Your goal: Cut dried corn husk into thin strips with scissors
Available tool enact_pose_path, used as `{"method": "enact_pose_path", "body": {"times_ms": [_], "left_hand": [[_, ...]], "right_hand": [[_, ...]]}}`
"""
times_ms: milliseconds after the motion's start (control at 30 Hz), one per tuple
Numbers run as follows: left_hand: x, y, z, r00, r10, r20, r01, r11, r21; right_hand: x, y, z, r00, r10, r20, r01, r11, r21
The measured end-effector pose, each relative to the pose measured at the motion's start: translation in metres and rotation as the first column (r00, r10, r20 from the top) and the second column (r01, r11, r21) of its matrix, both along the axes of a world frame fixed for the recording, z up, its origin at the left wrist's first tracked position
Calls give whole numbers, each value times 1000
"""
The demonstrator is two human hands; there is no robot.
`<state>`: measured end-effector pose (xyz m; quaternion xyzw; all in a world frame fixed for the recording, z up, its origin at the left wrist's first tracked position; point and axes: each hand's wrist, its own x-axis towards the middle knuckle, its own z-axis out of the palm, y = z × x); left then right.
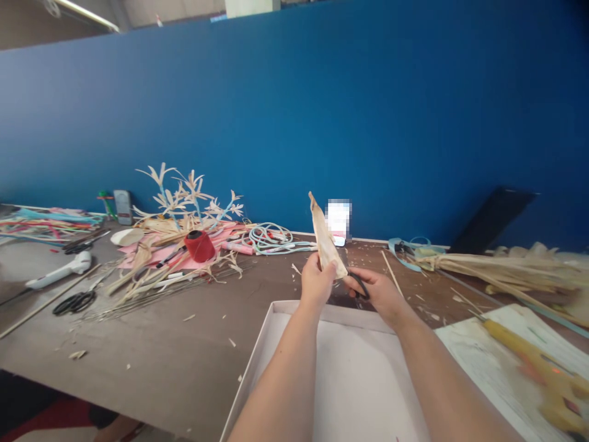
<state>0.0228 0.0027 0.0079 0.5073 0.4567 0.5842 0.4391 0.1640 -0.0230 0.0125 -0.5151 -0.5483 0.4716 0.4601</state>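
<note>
My left hand [317, 283] pinches a pale, dried husk strip [324, 239], which stands upright and tapers to a darker tip. With its fingers in the black handles of a pair of scissors [361, 286], my right hand [381, 297] is close beside the husk's lower edge. The blades are mostly hidden, so whether they touch the husk I cannot tell. Both hands are above the far rim of a shallow white box [354, 316].
A yellow glue gun [519, 344] lies on paper at right, near a bundle of husks [519, 270]. Leftward are a red thread cone [200, 247], husk flowers [175, 199], wires, another pair of scissors [76, 302] and a white tool [59, 274]. A blue partition [294, 123] stands behind.
</note>
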Motion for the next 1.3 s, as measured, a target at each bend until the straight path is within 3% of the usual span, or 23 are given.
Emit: {"method": "enact_pose_path", "body": {"times_ms": [833,1300], "left_hand": [[0,1,2,999,-35,10,35,999,-22],[-7,-2,6,989,-148,18,149,989,-24]], "right_hand": [[0,-1,3,1000,28,-3,-28,1000,4],[-3,-5,10,999,30,-42,-31,999,-9]]}}
